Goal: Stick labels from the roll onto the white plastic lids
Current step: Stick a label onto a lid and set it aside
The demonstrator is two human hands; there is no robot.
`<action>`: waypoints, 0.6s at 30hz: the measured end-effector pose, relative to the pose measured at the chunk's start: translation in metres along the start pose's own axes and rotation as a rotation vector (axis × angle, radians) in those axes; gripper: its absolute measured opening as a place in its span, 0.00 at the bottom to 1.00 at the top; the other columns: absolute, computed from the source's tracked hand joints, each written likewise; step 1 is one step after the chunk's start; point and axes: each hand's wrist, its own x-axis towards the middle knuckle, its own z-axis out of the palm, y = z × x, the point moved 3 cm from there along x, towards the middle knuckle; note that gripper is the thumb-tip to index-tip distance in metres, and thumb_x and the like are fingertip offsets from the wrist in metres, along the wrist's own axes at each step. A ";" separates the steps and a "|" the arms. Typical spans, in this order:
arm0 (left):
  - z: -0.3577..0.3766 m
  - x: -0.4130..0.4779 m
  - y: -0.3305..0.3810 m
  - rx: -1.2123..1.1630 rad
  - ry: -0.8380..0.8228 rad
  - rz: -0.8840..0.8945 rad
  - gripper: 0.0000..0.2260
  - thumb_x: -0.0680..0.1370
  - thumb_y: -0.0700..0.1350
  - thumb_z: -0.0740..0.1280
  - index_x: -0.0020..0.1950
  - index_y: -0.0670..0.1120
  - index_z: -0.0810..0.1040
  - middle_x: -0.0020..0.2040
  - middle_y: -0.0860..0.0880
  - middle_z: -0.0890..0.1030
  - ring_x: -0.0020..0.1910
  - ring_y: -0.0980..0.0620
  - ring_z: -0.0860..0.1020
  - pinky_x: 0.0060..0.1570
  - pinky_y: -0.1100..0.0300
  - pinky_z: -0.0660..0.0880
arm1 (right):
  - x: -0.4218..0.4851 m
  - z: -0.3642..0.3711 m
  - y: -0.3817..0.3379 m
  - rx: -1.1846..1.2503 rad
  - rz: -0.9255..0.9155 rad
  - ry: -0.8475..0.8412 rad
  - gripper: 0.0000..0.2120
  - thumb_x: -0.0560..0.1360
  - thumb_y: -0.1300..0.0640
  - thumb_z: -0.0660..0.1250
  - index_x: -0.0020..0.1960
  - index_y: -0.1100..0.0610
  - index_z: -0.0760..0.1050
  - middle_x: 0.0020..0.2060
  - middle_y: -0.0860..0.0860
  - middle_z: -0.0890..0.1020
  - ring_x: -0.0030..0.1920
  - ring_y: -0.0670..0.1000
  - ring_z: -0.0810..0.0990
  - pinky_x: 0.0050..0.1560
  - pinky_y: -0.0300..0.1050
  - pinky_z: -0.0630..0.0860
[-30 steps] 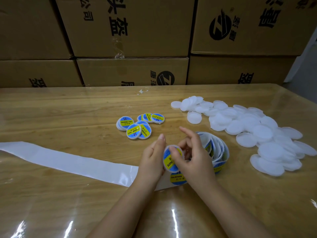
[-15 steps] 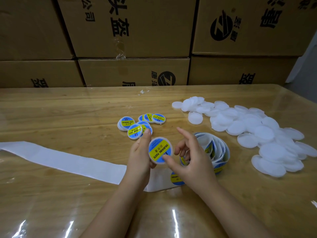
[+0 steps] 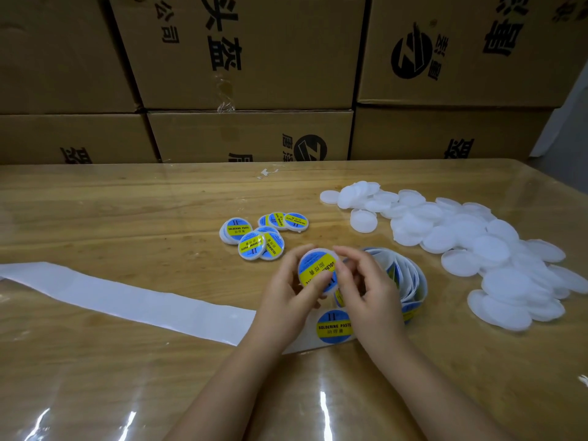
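My left hand (image 3: 286, 291) and my right hand (image 3: 366, 291) hold one white lid with a blue and yellow label (image 3: 316, 270) between them above the table, label face up. My right thumb lies across the label's lower right. Behind my right hand sits the loose label roll (image 3: 405, 281), and one label on the backing strip (image 3: 334, 326) shows under my wrists. Plain white lids (image 3: 477, 246) lie piled at the right. Several labelled lids (image 3: 257, 237) lie in a small cluster beyond my hands.
The spent white backing strip (image 3: 111, 297) runs left across the wooden table (image 3: 127, 211) under a glossy clear cover. Stacked cardboard boxes (image 3: 248, 58) wall off the table's far edge.
The labelled lid turned face up and moved slightly away from me. My right hand came back onto it, its thumb now pressing the label, where it had been apart half a second ago.
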 end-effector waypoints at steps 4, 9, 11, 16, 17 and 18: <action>-0.005 0.001 -0.001 -0.011 0.084 0.005 0.09 0.78 0.45 0.64 0.56 0.55 0.76 0.36 0.56 0.81 0.28 0.58 0.76 0.30 0.66 0.73 | -0.001 0.003 -0.001 -0.045 -0.057 -0.071 0.19 0.71 0.47 0.68 0.61 0.41 0.70 0.37 0.43 0.72 0.35 0.47 0.71 0.38 0.38 0.72; -0.008 0.003 -0.002 0.002 0.119 0.011 0.07 0.79 0.49 0.61 0.51 0.53 0.78 0.32 0.56 0.78 0.24 0.59 0.72 0.25 0.66 0.69 | -0.004 0.007 -0.001 -0.040 -0.099 -0.098 0.20 0.72 0.49 0.67 0.62 0.40 0.69 0.38 0.41 0.72 0.39 0.46 0.73 0.38 0.36 0.71; -0.008 0.004 -0.004 0.006 0.159 0.003 0.07 0.80 0.46 0.60 0.50 0.52 0.78 0.32 0.57 0.78 0.24 0.60 0.71 0.23 0.67 0.68 | -0.004 0.007 0.000 -0.018 -0.108 -0.098 0.17 0.73 0.52 0.66 0.61 0.40 0.70 0.39 0.43 0.73 0.39 0.47 0.74 0.38 0.37 0.73; -0.008 0.005 -0.006 0.037 0.176 0.018 0.09 0.81 0.46 0.57 0.48 0.51 0.78 0.31 0.59 0.77 0.26 0.62 0.72 0.23 0.68 0.66 | -0.006 0.007 0.000 0.061 -0.075 -0.113 0.12 0.75 0.53 0.63 0.57 0.41 0.71 0.38 0.45 0.75 0.38 0.48 0.75 0.38 0.39 0.74; -0.008 0.005 -0.006 0.045 0.164 0.025 0.10 0.80 0.48 0.57 0.48 0.51 0.78 0.31 0.59 0.77 0.27 0.62 0.72 0.23 0.68 0.66 | -0.006 0.007 0.000 0.076 -0.063 -0.106 0.10 0.76 0.53 0.63 0.55 0.41 0.71 0.38 0.45 0.76 0.38 0.47 0.76 0.38 0.40 0.74; -0.007 0.005 -0.006 0.057 0.146 0.029 0.10 0.80 0.49 0.57 0.48 0.51 0.77 0.32 0.59 0.77 0.28 0.62 0.73 0.24 0.68 0.66 | -0.006 0.007 0.001 0.096 -0.046 -0.096 0.09 0.77 0.53 0.63 0.53 0.41 0.72 0.38 0.45 0.77 0.38 0.47 0.77 0.38 0.43 0.76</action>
